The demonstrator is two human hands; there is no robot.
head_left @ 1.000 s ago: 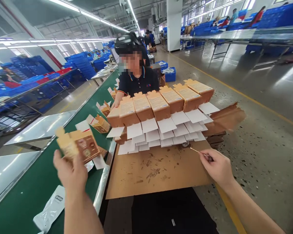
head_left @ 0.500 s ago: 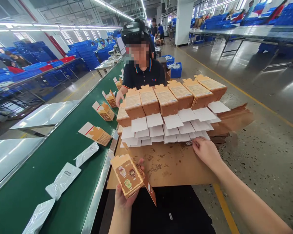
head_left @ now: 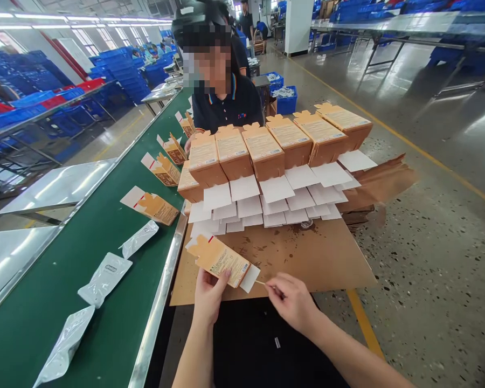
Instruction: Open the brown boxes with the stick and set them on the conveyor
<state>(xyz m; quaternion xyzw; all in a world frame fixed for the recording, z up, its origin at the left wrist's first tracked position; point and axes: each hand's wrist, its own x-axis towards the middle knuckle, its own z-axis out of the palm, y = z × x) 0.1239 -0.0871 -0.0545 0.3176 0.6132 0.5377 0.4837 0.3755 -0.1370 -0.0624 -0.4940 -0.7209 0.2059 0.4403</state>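
My left hand (head_left: 208, 296) grips an orange-brown carton (head_left: 223, 262), tilted, its printed text panel facing up. One end of it has its flaps standing open, and a white-sided flap (head_left: 250, 278) sticks out at the end nearer my right hand. In my right hand (head_left: 293, 302), closed in a pinch, is a thin pale stick (head_left: 260, 282) whose tip is at the white flap; whether it touches I cannot tell. A small clear dish (head_left: 306, 223) sits behind, at the foot of the stacked cartons (head_left: 262, 148).
The stack stands on a stained brown board (head_left: 319, 258), white flaps facing me. On the left, a green conveyor belt (head_left: 117, 318) carries open cartons (head_left: 156, 207) and silvery packets (head_left: 105, 277). A person in a dark shirt (head_left: 226, 110) sits behind the stack. Brown sheets (head_left: 382, 180) jut out right.
My right hand has moved from the dish toward me, bringing the stick to the carton. The carton has been turned from its picture side to its text side and raised slightly.
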